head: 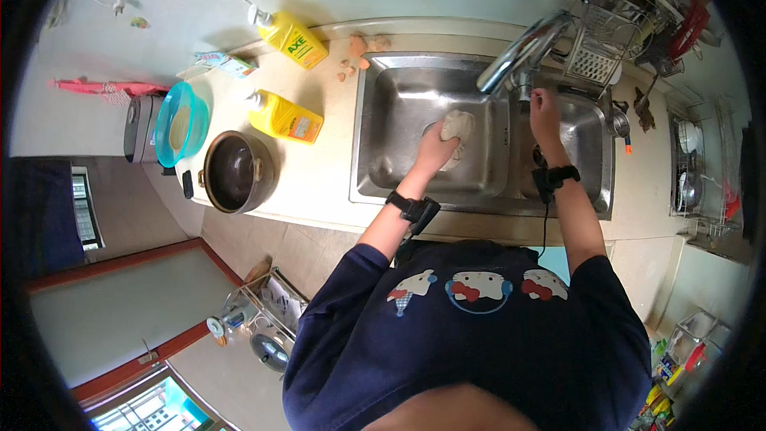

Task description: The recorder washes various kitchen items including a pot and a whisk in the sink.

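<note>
My left hand (438, 146) grips a pale, off-white cloth (458, 131) inside the larger basin of a stainless-steel double sink (395, 126). Over the smaller basin, my right hand (543, 111) is raised beside the chrome faucet (514, 57), near the valve part (525, 87) below its spout. Whether the right fingers touch that part is unclear. Each wrist wears a black strap with a small device.
Left of the sink stand two yellow Axe pump bottles (293, 39), a brown pot (233, 173) and a turquoise basin (182, 126). Eggshell pieces (358, 46) lie behind the sink's left corner. A wire dish rack (598, 48) stands at the back right.
</note>
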Tool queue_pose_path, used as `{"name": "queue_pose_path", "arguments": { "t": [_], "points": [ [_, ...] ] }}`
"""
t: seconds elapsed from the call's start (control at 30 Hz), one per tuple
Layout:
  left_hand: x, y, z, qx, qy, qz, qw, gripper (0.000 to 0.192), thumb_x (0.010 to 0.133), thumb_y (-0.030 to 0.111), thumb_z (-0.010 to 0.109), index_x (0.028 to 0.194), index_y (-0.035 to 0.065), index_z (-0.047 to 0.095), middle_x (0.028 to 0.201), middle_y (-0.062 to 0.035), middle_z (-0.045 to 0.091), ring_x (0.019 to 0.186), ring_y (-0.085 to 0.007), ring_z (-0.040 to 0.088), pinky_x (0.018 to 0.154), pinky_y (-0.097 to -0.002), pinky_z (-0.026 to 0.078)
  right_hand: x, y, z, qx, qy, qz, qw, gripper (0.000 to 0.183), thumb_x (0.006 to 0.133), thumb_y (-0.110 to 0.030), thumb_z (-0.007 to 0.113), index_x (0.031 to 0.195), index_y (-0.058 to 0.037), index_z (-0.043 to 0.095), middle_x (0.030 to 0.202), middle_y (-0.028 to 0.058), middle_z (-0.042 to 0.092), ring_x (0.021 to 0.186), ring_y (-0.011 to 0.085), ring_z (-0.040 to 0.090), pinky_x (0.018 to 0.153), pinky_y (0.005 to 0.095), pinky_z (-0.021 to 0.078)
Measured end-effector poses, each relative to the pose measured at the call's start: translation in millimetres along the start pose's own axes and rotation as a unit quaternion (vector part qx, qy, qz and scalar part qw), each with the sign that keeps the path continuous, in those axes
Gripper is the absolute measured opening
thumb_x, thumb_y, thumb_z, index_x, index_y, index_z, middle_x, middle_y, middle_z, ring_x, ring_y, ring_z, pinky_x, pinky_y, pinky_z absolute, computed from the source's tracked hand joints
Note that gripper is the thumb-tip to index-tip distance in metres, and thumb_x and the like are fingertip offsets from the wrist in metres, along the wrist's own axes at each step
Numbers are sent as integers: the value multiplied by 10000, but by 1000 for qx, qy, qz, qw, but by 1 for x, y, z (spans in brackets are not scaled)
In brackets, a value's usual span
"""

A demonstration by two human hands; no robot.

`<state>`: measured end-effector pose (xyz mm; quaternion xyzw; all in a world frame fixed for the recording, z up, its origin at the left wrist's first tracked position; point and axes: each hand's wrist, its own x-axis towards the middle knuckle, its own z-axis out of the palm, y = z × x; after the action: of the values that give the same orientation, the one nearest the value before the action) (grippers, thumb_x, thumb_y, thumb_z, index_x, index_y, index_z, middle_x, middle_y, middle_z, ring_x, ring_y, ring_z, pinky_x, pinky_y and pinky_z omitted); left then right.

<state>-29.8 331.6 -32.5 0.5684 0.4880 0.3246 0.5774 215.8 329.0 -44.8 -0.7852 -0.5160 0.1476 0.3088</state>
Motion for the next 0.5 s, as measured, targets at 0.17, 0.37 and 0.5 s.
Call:
{"name": "queue_pose_path", "arguments": {
  "t": [0.17, 0.37, 0.5],
  "points": [
    [21, -20, -6, 88, -23, 137, 986, 358, 604, 33, 496, 961, 39, 478, 870, -141, 510, 792, -281, 489, 694, -320, 385, -23, -22, -9, 38, -21, 19, 999, 216, 770, -115, 418, 955, -9, 457, 924, 146, 472, 785, 270, 474, 683, 349, 384],
    [20, 18, -8, 312, -20, 193, 930, 354, 593, 11, 500, 946, 13, 485, 941, -141, 459, 867, -273, 453, 739, -312, 370, -54, -60, -5, -241, 111, -109, 958, 479, 660, -77, 524, 1099, -42, 335, 1069, 154, 383, 962, 305, 385, 793, 355, 334],
    [22, 20, -4, 212, -100, 152, 960, 354, 579, 1, 519, 932, 21, 499, 943, -135, 463, 856, -277, 461, 737, -314, 372, -73, -90, 24, -25, -45, -240, 970, 579, 609, -73, 570, 1120, -62, 298, 1094, 152, 356, 994, 308, 363, 783, 365, 339]
  ]
}}
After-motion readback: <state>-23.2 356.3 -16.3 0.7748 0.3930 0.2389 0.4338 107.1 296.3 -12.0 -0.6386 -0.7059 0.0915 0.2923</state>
